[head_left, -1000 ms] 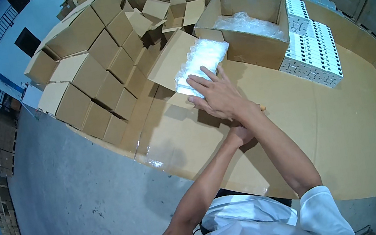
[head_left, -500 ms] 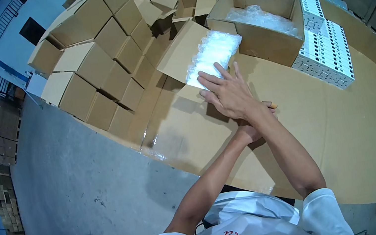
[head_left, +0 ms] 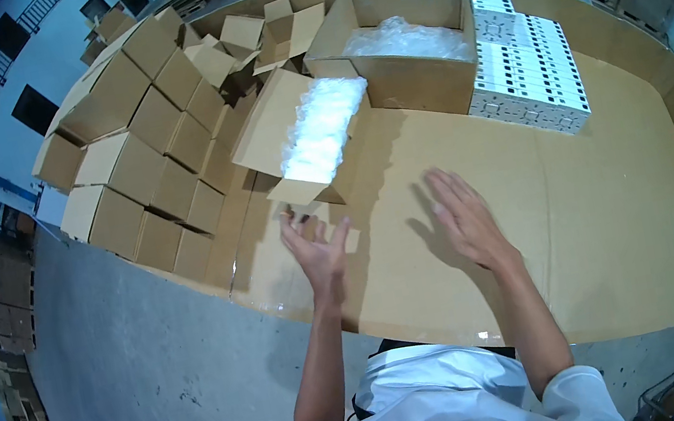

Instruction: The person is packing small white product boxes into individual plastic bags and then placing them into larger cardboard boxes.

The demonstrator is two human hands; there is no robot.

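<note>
Left hand (head_left: 319,252) and right hand (head_left: 465,219) spread empty, near open carton (head_left: 287,133) of white packing (head_left: 322,127)

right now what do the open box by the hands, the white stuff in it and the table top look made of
The open box looks like plain brown corrugated cardboard, matte, with folded flaps. The white filling seems to be clear plastic bags or wrap: crinkled and glossy, though their contents can't be told. The table top appears covered in flat brown cardboard sheet, matte, with a shiny taped patch near its front edge.

Brown cardboard box (head_left: 298,132) holds white bubble wrap (head_left: 322,127).
</note>
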